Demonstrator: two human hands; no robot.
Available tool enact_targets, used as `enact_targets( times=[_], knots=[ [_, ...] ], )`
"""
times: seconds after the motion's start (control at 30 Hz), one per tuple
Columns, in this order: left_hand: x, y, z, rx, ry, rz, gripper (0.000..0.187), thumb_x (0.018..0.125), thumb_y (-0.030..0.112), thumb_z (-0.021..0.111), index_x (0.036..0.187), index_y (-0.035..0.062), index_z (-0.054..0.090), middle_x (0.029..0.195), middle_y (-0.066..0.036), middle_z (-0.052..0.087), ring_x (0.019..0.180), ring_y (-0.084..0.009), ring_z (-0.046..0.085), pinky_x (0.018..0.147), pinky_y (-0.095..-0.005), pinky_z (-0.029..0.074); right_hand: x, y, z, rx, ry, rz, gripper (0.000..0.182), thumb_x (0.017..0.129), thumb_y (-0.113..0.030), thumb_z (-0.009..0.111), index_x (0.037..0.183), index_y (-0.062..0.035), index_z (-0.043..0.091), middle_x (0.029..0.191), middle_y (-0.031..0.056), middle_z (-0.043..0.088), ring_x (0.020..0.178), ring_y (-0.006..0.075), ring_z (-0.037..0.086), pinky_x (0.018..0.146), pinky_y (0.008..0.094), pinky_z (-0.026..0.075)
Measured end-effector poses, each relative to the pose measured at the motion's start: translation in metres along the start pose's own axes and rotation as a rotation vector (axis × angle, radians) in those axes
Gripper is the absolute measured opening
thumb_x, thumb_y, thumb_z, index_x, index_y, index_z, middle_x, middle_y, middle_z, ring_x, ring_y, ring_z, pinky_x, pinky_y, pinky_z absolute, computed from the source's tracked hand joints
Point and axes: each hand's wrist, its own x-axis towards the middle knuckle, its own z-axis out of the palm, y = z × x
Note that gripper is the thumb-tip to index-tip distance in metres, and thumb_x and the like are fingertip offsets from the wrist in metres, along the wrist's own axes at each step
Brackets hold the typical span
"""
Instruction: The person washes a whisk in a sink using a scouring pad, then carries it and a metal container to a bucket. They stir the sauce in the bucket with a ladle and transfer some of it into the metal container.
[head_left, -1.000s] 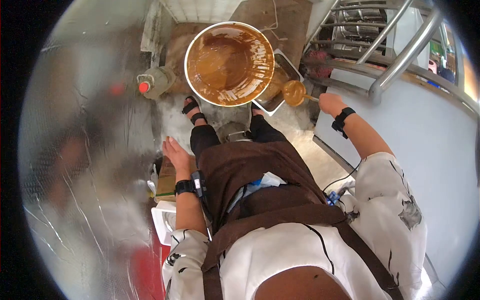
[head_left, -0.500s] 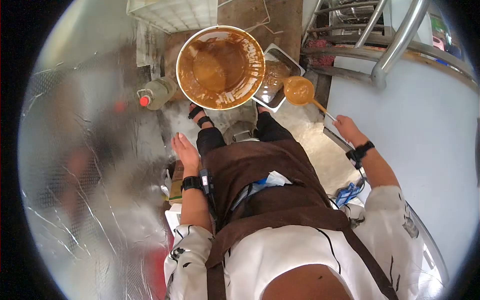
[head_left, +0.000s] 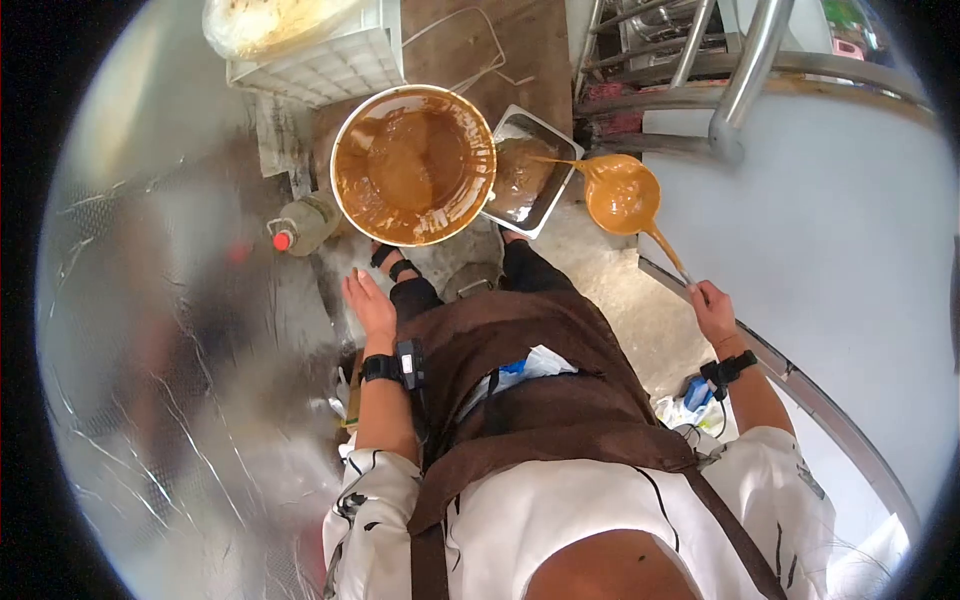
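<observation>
My right hand point(head_left: 713, 310) is closed round the handle of a ladle point(head_left: 622, 195), whose bowl is full of thick brown sauce. A strand of sauce stretches from the ladle's left lip over a rectangular metal tray point(head_left: 549, 188). Brown sauce also lies in that tray. Left of the tray stands a large white-rimmed bucket point(head_left: 337, 190), its inner wall coated with the same sauce; it overlaps the tray's edge in view. My left hand point(head_left: 370, 302) is open and holds nothing, fingers stretched out, below the bucket's left side.
A clear jug with a red cap point(head_left: 282, 241) stands left of the bucket. Behind it is a white plastic crate point(head_left: 320, 70) with a bag on top. Metal rails point(head_left: 750, 80) rise at the back right, beside a white surface point(head_left: 800, 250). Foil-like sheeting point(head_left: 170, 400) lines the left.
My right hand has moved the ladle slightly right, and a strand of sauce now trails from its left lip. The view has shifted. My left hand looks much the same.
</observation>
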Motion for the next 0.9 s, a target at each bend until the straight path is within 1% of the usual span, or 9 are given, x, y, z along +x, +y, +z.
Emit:
enact_targets(
  times=[0.13,0.23,0.37,0.43,0.47,0.67,0.77,0.83,0.9],
  knots=[
    [0.002,0.005,-0.001,0.036,0.026,0.028,0.052,0.095,0.034,0.028,0.124,-0.0072,0.038,0.133,-0.025,0.029,0.127,-0.0359,0.022,0.104,-0.0399,0.021,-0.008,0.003,0.001,-0.006,0.076,0.005,0.03,0.086,-0.033,0.052,0.081,-0.003,0.055,0.058,0.0175,0.052,0.052,0.033,0.051,0.05,0.0383,0.041],
    [-0.001,0.013,-0.006,0.048,0.021,0.045,0.051,0.095,0.033,0.028,0.124,-0.0074,0.038,0.133,-0.026,0.029,0.126,-0.0361,0.023,0.104,-0.0401,0.022,-0.009,0.006,0.007,-0.024,0.221,-0.128,0.028,0.086,-0.03,0.052,0.081,-0.0026,0.055,0.061,0.0184,0.053,0.054,0.0341,0.051,0.051,0.0379,0.041],
    [0.005,-0.001,-0.003,0.032,-0.015,0.03,0.051,0.095,0.034,0.029,0.125,-0.0063,0.038,0.133,-0.026,0.028,0.126,-0.0366,0.023,0.103,-0.0403,0.022,-0.004,0.009,0.011,0.117,0.153,-0.064,0.026,0.086,-0.026,0.053,0.079,-0.0007,0.055,0.057,0.0117,0.051,0.051,0.0214,0.048,0.05,0.0318,0.04],
    [0.002,-0.008,0.004,0.06,0.048,0.033,0.05,0.094,0.034,0.029,0.125,-0.0055,0.038,0.134,-0.026,0.028,0.126,-0.0367,0.023,0.103,-0.0406,0.022,0.0,0.013,0.015,0.223,0.085,-0.051,0.026,0.087,-0.024,0.053,0.079,0.0004,0.055,0.056,0.0063,0.048,0.052,0.0132,0.044,0.05,0.0282,0.039],
    [0.002,-0.01,0.004,0.072,0.054,0.038,0.05,0.094,0.034,0.031,0.125,-0.0046,0.038,0.134,-0.027,0.027,0.126,-0.0374,0.022,0.103,-0.0412,0.023,0.0,0.01,0.015,0.284,0.063,-0.078,0.025,0.087,-0.023,0.054,0.078,0.0006,0.054,0.056,0.0002,0.043,0.056,0.007,0.038,0.05,0.0246,0.036],
    [0.002,0.0,-0.006,-0.037,0.092,-0.003,0.05,0.094,0.034,0.032,0.124,-0.0058,0.039,0.132,-0.029,0.029,0.126,-0.0385,0.021,0.103,-0.0415,0.023,0.013,-0.069,0.002,0.36,-0.165,-0.06,0.022,0.087,-0.021,0.053,0.078,-0.0006,0.055,0.056,-0.0023,0.042,0.055,0.0066,0.037,0.049,0.0237,0.034],
    [0.017,-0.009,-0.007,-0.062,0.113,-0.022,0.051,0.094,0.034,0.032,0.124,-0.006,0.039,0.131,-0.029,0.03,0.126,-0.0384,0.022,0.102,-0.0417,0.023,0.032,-0.121,0.015,0.345,-0.249,-0.233,0.02,0.088,-0.02,0.051,0.082,-0.0013,0.054,0.057,-0.0024,0.042,0.055,0.0066,0.038,0.05,0.0238,0.035],
    [0.032,-0.013,-0.007,-0.082,0.118,-0.027,0.051,0.094,0.034,0.033,0.124,-0.0063,0.039,0.131,-0.029,0.03,0.125,-0.0383,0.023,0.102,-0.0417,0.023,0.05,-0.152,0.036,0.35,-0.415,-0.213,0.018,0.089,-0.02,0.049,0.083,-0.0028,0.052,0.058,-0.0012,0.043,0.051,0.0077,0.04,0.047,0.0245,0.036],
    [0.053,-0.014,-0.006,-0.103,0.117,-0.013,0.051,0.093,0.034,0.033,0.123,-0.0066,0.039,0.131,-0.028,0.029,0.125,-0.0381,0.024,0.102,-0.0415,0.023,0.068,-0.209,0.049,0.435,-0.732,0.005,0.019,0.089,-0.02,0.048,0.079,-0.0046,0.05,0.058,0.0003,0.046,0.045,0.0096,0.041,0.042,0.0258,0.037]
  ],
)
